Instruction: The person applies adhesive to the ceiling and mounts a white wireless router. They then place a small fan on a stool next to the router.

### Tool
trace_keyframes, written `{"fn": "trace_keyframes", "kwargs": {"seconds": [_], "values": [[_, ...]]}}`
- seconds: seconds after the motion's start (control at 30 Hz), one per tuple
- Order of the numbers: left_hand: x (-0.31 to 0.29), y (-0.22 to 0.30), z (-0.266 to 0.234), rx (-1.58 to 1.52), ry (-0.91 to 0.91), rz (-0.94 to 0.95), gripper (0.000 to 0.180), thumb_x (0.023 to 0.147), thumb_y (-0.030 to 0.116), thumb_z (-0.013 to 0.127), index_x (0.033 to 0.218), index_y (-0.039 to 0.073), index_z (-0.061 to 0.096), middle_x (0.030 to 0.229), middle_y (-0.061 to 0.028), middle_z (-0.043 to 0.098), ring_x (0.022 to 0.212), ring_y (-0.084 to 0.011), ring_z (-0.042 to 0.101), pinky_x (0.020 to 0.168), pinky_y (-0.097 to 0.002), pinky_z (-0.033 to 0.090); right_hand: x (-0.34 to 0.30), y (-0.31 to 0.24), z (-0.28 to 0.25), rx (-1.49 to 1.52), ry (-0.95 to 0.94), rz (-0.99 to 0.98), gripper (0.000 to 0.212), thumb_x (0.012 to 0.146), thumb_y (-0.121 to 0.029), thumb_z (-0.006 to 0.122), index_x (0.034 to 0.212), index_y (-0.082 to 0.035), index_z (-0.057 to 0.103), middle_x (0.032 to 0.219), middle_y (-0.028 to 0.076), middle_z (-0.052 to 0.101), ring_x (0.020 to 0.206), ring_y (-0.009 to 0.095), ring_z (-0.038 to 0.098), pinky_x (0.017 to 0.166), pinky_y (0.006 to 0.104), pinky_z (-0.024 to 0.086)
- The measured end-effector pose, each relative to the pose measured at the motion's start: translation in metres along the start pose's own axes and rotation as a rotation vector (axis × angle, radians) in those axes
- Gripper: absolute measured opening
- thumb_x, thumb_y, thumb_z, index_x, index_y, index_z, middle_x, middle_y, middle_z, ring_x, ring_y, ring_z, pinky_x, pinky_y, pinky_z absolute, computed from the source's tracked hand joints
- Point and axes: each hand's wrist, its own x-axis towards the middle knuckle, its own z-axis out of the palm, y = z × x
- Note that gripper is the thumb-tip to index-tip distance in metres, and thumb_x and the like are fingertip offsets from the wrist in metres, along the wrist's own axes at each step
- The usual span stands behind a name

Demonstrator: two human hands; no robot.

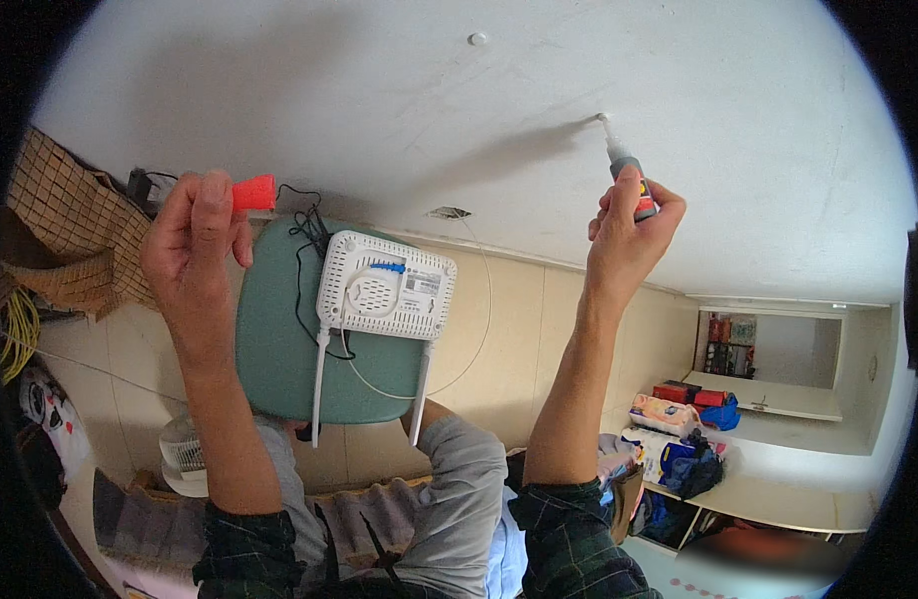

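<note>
Head view: the right hand [631, 228] grips a grey-and-red tube [629, 168] with the fingers closed around its lower body, and the tube's pale nozzle [613, 142] points up and to the left at a small spot [601, 117] on the white wall [379, 110]. The nozzle tip appears to meet this spot; actual contact cannot be confirmed. The left hand [195, 230] holds a red cap [254, 193] between thumb and curled fingers, clear of the wall and well apart from the tube. Judged from this position, the step in hand is application from the uncapped tube at the wall spot. The next move calls for a steady nozzle angle and light, even pressure on the tube body, with the cap kept away from the tip; excess pressure could release too much material. The tube's contents are hidden by its opaque body. A second, white round fitting [478, 39] sits higher on the wall, to the left. On the green stool [264, 339], a white router [379, 317] lies with its labelled face up and both antennas toward the person. At the right, a recessed cabinet compartment [803, 344] contains red and dark packages [730, 344], individually too small to identify. An open lower compartment [687, 524] contains dark, bundled fabric [661, 519].
</note>
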Motion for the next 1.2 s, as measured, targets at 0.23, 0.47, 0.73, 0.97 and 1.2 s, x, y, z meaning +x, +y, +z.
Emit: {"fn": "trace_keyframes", "kwargs": {"seconds": [0.23, 0.47, 0.73, 0.97, 1.2], "values": [[-0.001, -0.001, -0.002, 0.003, -0.049, 0.007, 0.035, 0.097, 0.037, 0.049, 0.076, 0.009, 0.051, 0.062, 0.0046, 0.033, 0.054, -0.0052, 0.032, 0.048, -0.0217, 0.027, 0.006, -0.04, -0.001, -0.366, -0.036, -0.127, 0.031, 0.091, -0.025, 0.06, 0.095, 0.0, 0.042, 0.07, 0.016, 0.06, 0.059, 0.016, 0.058, 0.052, 0.0285, 0.047], [0.001, -0.004, 0.001, -0.079, -0.024, 0.026, 0.027, 0.096, 0.026, 0.053, 0.078, 0.006, 0.056, 0.06, 0.0034, 0.042, 0.05, -0.0043, 0.037, 0.045, -0.0195, 0.03, -0.004, 0.01, 0.006, -0.042, 0.028, -0.077, 0.029, 0.092, -0.025, 0.058, 0.097, -0.003, 0.04, 0.073, 0.011, 0.058, 0.059, 0.013, 0.055, 0.05, 0.0255, 0.046], [-0.001, -0.007, 0.004, -0.124, 0.012, 0.005, 0.024, 0.096, 0.025, 0.054, 0.082, 0.005, 0.059, 0.062, 0.0034, 0.044, 0.053, -0.0039, 0.039, 0.047, -0.0194, 0.031, -0.008, 0.024, 0.019, 0.582, 0.009, 0.139, 0.024, 0.093, -0.023, 0.055, 0.097, -0.005, 0.039, 0.071, 0.007, 0.051, 0.053, 0.008, 0.042, 0.045, 0.0222, 0.037], [0.002, -0.021, 0.002, 0.007, -0.216, -0.069, 0.026, 0.093, 0.028, 0.057, 0.08, 0.005, 0.059, 0.063, 0.0028, 0.047, 0.054, -0.0039, 0.042, 0.05, -0.0198, 0.034, -0.034, 0.063, -0.005, 1.347, -0.265, 0.516, 0.025, 0.095, -0.031, 0.052, 0.091, -0.007, 0.048, 0.073, 0.005, 0.052, 0.053, 0.008, 0.037, 0.046, 0.0199, 0.034], [0.002, -0.021, 0.0, 0.025, -0.255, -0.178, 0.023, 0.092, 0.024, 0.06, 0.083, 0.002, 0.061, 0.065, 0.0038, 0.049, 0.058, -0.0039, 0.044, 0.054, -0.02, 0.037, -0.141, 0.107, -0.05, 0.931, -0.311, 0.691, 0.025, 0.094, -0.03, 0.054, 0.103, -0.008, 0.049, 0.071, 0.005, 0.052, 0.052, 0.007, 0.038, 0.045, 0.0211, 0.033]]}}
